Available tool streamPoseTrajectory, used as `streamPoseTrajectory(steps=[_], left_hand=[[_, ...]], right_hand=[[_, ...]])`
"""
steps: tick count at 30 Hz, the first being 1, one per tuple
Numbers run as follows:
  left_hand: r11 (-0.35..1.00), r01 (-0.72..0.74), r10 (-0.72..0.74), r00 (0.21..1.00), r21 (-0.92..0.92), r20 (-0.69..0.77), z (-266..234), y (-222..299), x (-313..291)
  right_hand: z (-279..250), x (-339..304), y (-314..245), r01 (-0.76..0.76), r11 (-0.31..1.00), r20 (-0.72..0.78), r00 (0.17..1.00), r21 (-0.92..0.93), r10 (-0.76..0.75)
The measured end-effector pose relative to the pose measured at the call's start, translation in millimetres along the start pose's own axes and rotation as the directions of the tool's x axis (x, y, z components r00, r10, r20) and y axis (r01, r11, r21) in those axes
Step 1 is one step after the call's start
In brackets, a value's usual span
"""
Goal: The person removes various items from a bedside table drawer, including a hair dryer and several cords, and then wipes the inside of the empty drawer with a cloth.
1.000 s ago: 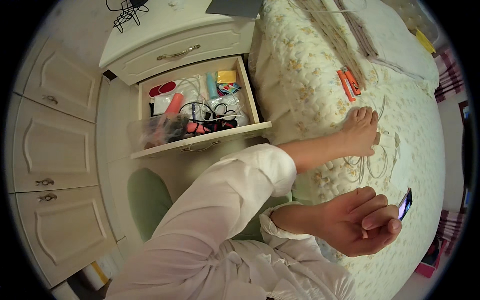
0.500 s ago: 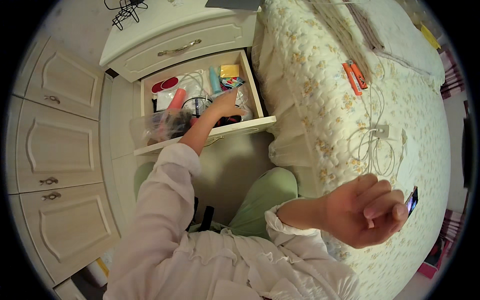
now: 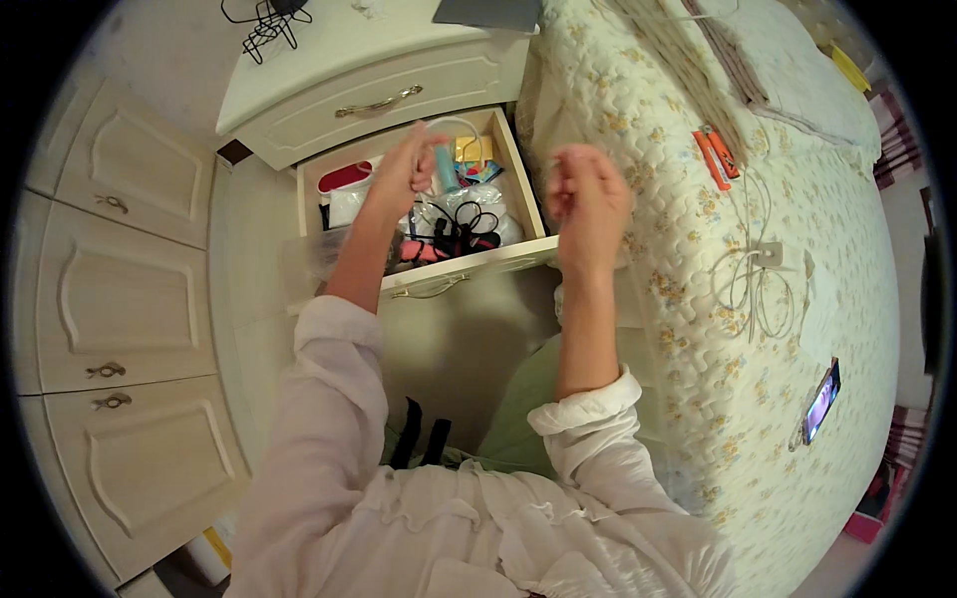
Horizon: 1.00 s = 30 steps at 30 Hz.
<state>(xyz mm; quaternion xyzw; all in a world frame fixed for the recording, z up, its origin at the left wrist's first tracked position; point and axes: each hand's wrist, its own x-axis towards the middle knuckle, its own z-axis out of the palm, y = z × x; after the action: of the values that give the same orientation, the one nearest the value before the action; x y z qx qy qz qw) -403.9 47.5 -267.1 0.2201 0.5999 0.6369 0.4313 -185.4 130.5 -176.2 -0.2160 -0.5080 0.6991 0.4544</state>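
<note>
Over the pulled-out drawer [image 3: 530,184] I have my left hand [image 3: 407,171], its fingers closed on a white cable [image 3: 461,121] that arcs up to the right. My right hand [image 3: 590,194] is raised between the drawer and the bed, blurred, with fingers curled; its grip is unclear. Inside the drawer lie a red oval item [image 3: 345,176], a light-blue tube [image 3: 446,167], a yellow packet [image 3: 473,149], black cables [image 3: 462,231] and clear plastic bags [image 3: 508,229]. My left forearm hides part of the contents. A clear plastic bag [image 3: 321,255] hangs over the front left corner.
The bed [image 3: 688,299] with a floral cover fills the right side. On it lie an orange-and-white item [image 3: 715,159], a coiled white cable with an adapter [image 3: 769,255] and a phone [image 3: 822,401]. White cupboards [image 3: 135,289] line the left; a closed drawer [image 3: 389,90] sits above.
My left hand has risen from the drawer's contents and moved up left, drawing the white cable upward. My right hand has swung from over the bed toward the drawer.
</note>
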Motion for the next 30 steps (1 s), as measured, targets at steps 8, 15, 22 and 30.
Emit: streamPoseTrajectory(steps=[8,15,22,30], left_hand=[[0.455,-0.287,0.491,0.871,-0.843,-0.032,-27.3,42.5,-57.3],[0.386,0.003,0.316,0.939,-0.923,0.135,-40.6,-24.2,-112.1],[0.586,-0.144,0.222,0.975,-0.798,-0.013,-100.2,-1.8,-130.0],[0.582,-0.289,0.323,0.940,-0.760,-0.110,-134.4,0.9,-134.7]], right_hand=[[50.3,-24.4,106.5,-0.499,0.804,0.589,0.560,-0.322,0.583],[72.2,-18.7,109.4,-0.552,0.663,0.399,0.831,0.506,0.387],[53.8,-0.6,81.2,-0.415,0.769,0.421,0.883,0.487,0.209],[44.5,3.5,40.8,-0.165,0.941,0.477,0.879,0.297,0.004]])
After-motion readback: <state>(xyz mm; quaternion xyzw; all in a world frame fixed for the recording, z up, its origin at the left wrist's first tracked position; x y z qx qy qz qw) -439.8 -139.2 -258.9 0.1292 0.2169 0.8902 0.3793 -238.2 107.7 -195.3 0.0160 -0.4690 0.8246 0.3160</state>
